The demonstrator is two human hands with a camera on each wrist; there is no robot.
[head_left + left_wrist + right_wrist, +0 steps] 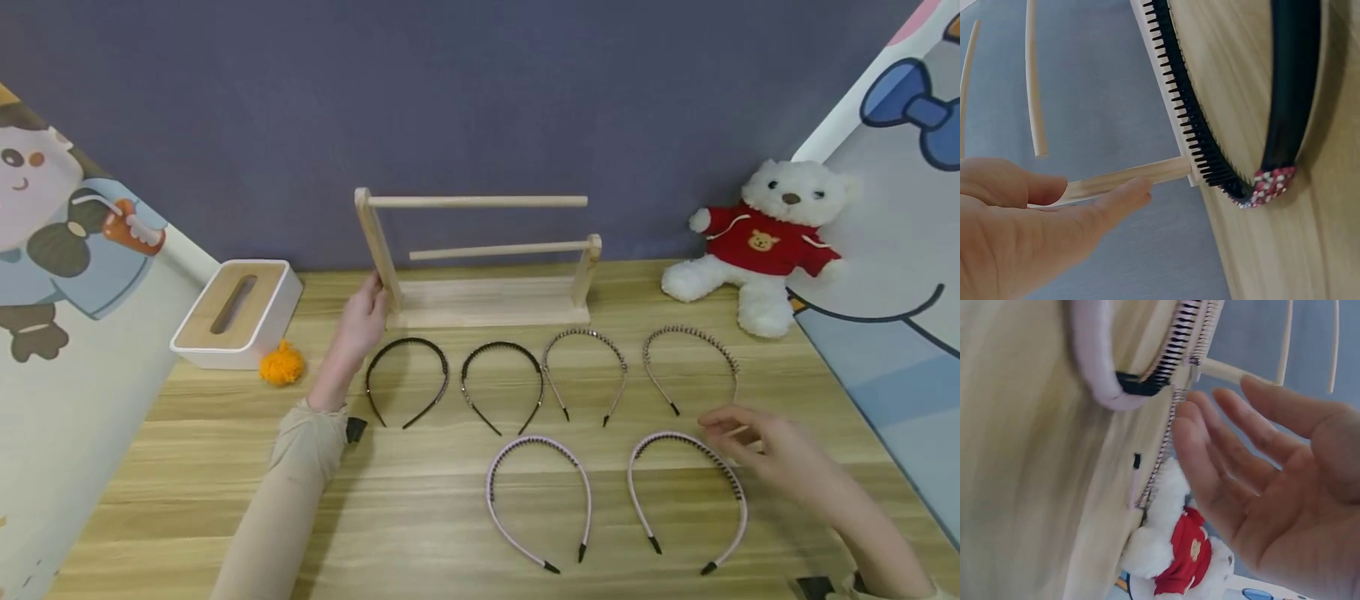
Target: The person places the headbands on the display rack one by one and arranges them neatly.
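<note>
At the back of the table stands a wooden two-bar rack (491, 302). My left hand (362, 323) grips its left post, thumb and fingers on either side of the post (1125, 178) in the left wrist view. Two black headbands (408, 340) (501, 343) lie in front of the rack, with two thin beaded headbands (585, 332) (690, 330) to their right. Nearer me lie two pale pink headbands (491, 508) (633, 492). Holding nothing, my right hand (776, 458) hovers by the right pink headband, its fingers loosely bent in the right wrist view.
A white tissue box (277, 308) with a wooden lid stands at the left, an orange pompom (282, 364) beside it. At the back right sits a white teddy bear (772, 242) in a red top. A dark panel (480, 100) rises behind the table.
</note>
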